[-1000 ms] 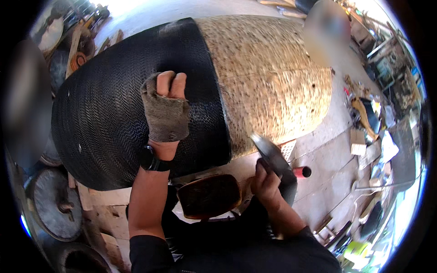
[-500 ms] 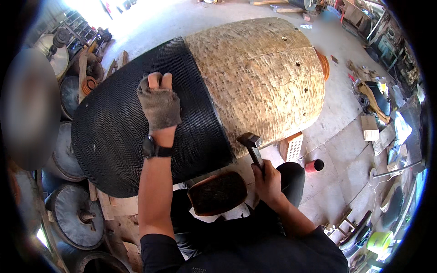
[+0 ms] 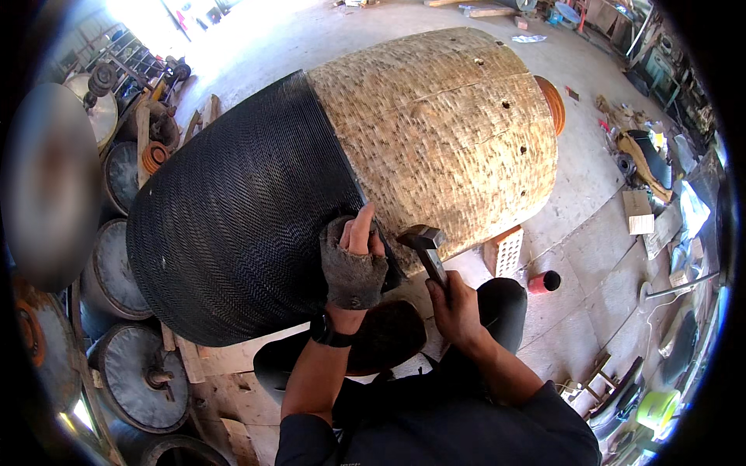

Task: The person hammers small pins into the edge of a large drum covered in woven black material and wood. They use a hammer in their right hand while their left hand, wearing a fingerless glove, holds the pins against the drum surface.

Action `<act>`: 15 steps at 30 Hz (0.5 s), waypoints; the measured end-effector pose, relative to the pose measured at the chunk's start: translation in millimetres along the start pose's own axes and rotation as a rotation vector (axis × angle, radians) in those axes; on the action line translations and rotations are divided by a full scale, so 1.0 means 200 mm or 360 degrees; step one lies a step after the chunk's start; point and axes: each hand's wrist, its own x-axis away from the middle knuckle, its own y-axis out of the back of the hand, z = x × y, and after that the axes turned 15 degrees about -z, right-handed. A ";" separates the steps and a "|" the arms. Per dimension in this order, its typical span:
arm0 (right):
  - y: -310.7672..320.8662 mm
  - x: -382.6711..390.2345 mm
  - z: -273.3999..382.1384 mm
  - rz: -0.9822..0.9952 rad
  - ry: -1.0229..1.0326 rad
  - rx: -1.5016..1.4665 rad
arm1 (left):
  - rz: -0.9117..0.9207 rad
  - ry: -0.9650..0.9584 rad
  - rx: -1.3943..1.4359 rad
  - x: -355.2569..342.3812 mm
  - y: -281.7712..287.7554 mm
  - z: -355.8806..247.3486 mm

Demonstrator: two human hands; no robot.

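Note:
A large barrel-shaped drum lies across the view in front of me. Black ribbed rubber sheet (image 3: 233,202) wraps its left part; the right part is a bare, pale, pitted surface (image 3: 443,132) with several small holes. At the near end of the seam is my left hand (image 3: 356,260), in a grey fingerless glove. Its index finger points along the sheet's edge while the others bend in, and whatever they pinch is hidden. My right hand (image 3: 457,311) grips a hammer (image 3: 424,241) by the handle. The hammer head is beside the left fingers, over the bare surface's near edge.
Several round metal-ended rollers (image 3: 148,377) stand along the left. A perforated brick block (image 3: 505,250) sits by the drum's near right side, with a red can (image 3: 544,282) close to my knee. Orange grooved rings (image 3: 550,105) project from the drum's right end. Scraps and tools litter the far right.
My left hand has moved right and nearer, from the middle of the black sheet to its seam edge. The right hand still grips the hammer in nearly the same place.

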 end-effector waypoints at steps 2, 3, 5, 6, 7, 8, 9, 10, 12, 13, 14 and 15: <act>-0.01 -0.01 0.00 -0.0013 0.0035 -0.0024 | 0.0034 -0.0011 -0.0053 -0.04 0.00 -0.02; -0.02 -0.01 0.00 -0.0028 0.0078 -0.0050 | 0.0071 -0.0015 -0.0120 -0.04 0.01 -0.02; -0.03 -0.03 0.01 -0.0040 0.0117 -0.0073 | 0.0103 -0.0001 -0.0189 -0.06 0.00 -0.03; -0.03 -0.04 0.04 -0.0030 0.0116 -0.0073 | 0.0092 0.0021 -0.0197 -0.08 -0.01 -0.05; -0.03 -0.05 0.07 -0.0021 0.0115 -0.0071 | 0.0082 0.0042 -0.0205 -0.09 -0.01 -0.06; -0.02 -0.05 0.09 -0.0048 0.0133 -0.0079 | 0.0068 0.0046 -0.0227 -0.09 -0.02 -0.07; -0.02 -0.06 0.12 -0.0079 0.0157 -0.0088 | 0.0049 0.0046 -0.0247 -0.09 -0.03 -0.09; -0.02 -0.07 0.14 -0.0110 0.0181 -0.0096 | 0.0030 0.0045 -0.0266 -0.10 -0.04 -0.09; -0.02 -0.09 0.14 -0.0106 0.0257 -0.0022 | 0.0103 0.0216 -0.0329 -0.09 -0.06 -0.09; -0.02 -0.10 0.15 -0.0106 0.0294 0.0019 | 0.0140 0.0302 -0.0356 -0.08 -0.07 -0.09; -0.01 -0.11 0.15 -0.0054 0.0257 0.0110 | 0.0118 0.0268 -0.0339 -0.08 -0.07 -0.08; -0.01 -0.13 0.15 -0.0001 0.0224 0.0198 | 0.0090 0.0232 -0.0327 -0.07 -0.07 -0.08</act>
